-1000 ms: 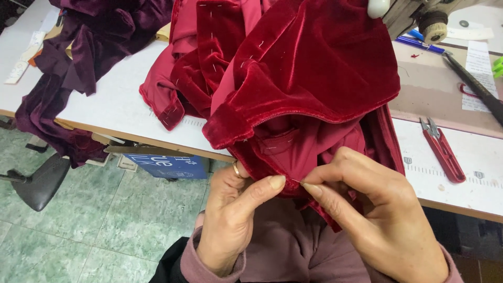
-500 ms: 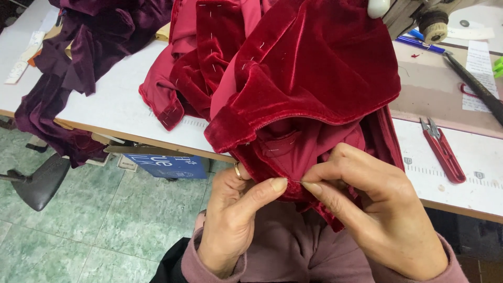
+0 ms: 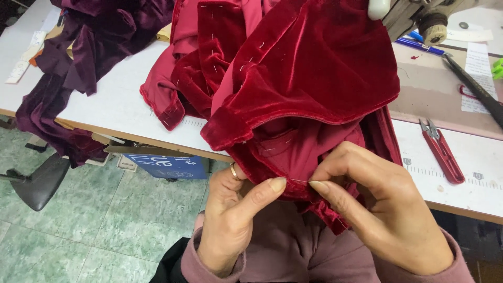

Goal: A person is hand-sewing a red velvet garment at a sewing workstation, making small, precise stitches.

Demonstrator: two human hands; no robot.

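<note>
Your white worktable [image 3: 120,107] runs across the upper view, its near edge above a green tiled floor [image 3: 105,225]. Heaped on it, and spilling off the near edge toward your lap, is the red velvet garment [image 3: 314,68], folded over itself with short pale stitches showing along its bands. To the far left a dark purple velvet piece [image 3: 68,78] lies on the table and hangs down off the edge. A black stool seat [image 3: 39,181] stands on the floor below it, and a blue box [image 3: 167,165] sits under the table edge. On the right of the table lie red thread snips [image 3: 443,149], well apart from the garment; beyond them a blue pen [image 3: 419,46] and the grey wheel of a machine [image 3: 432,26]. Your left hand [image 3: 230,220], a ring on one finger, pinches the lower hem of the red velvet, thumb on top. Your right hand [image 3: 382,209] is closed in a fingertip pinch on a thin needle [image 3: 299,181], which bridges the small gap between your two thumbs just at the hem
</note>
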